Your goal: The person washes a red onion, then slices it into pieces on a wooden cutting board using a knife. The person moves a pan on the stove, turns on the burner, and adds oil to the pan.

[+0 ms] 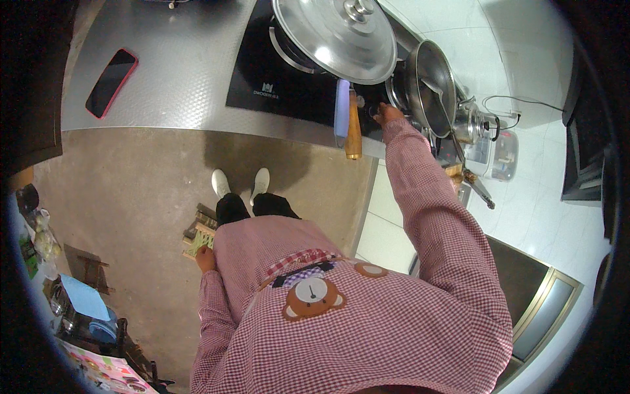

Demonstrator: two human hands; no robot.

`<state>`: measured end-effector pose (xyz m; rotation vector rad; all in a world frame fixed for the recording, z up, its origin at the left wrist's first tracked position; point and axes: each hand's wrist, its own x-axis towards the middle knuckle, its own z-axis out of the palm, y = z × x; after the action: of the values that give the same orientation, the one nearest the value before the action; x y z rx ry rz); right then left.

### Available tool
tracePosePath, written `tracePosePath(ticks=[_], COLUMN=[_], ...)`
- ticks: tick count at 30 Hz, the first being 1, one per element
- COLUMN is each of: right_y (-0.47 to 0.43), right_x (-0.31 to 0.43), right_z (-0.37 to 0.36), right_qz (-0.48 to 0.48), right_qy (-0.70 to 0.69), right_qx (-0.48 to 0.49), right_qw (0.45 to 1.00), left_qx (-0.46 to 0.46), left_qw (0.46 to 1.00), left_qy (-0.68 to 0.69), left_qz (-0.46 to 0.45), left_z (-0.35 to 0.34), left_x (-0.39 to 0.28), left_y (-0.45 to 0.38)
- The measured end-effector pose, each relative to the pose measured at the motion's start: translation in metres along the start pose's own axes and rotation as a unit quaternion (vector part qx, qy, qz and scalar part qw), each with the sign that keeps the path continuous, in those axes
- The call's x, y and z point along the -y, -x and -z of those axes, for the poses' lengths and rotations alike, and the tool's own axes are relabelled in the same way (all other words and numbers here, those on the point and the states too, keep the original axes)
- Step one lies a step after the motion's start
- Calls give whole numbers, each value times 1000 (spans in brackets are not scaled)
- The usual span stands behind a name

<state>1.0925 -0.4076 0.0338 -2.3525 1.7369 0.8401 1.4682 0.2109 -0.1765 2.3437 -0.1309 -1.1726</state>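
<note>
With its fingers on a dark control knob at the front of the black gas hob, my right hand reaches forward. Close by, a wooden handle and a lavender cloth-like or plastic piece stick out from below a domed metal lid, which covers a pan on the burner. Right of that stands a steel wok or pan with a long metal utensil resting in it. My left hand hangs low beside my checked apron, its fingers curled; whether it holds anything is unclear.
A phone with a red edge lies on the steel counter. A metal kettle and a clear plastic box stand at the right. A small wooden stool is on the floor near my feet; a blue cloth or lid sits lower left.
</note>
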Motion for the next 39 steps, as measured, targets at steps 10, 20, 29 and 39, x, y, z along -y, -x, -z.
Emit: tracePosePath(ticks=[10,20,29,39], right_y=[0,-1,5,3], right_x=[9,1,17,19], right_z=[9,4,19,24], right_qz=[-25,22,-15,-37], right_qy=[19,23,36,37], right_qx=[28,-1,33,71], right_qw=[999,1000,999,996], left_qx=[-11,12,-2,-9], left_qw=[1000,999,1000,999], left_qy=[-12,-31,-15,-33], left_qz=[-12,8,9,-13], left_z=[-6,-4,-6,-6], left_x=[18,7,7,8], left_y=[-7,-5,-2,-5])
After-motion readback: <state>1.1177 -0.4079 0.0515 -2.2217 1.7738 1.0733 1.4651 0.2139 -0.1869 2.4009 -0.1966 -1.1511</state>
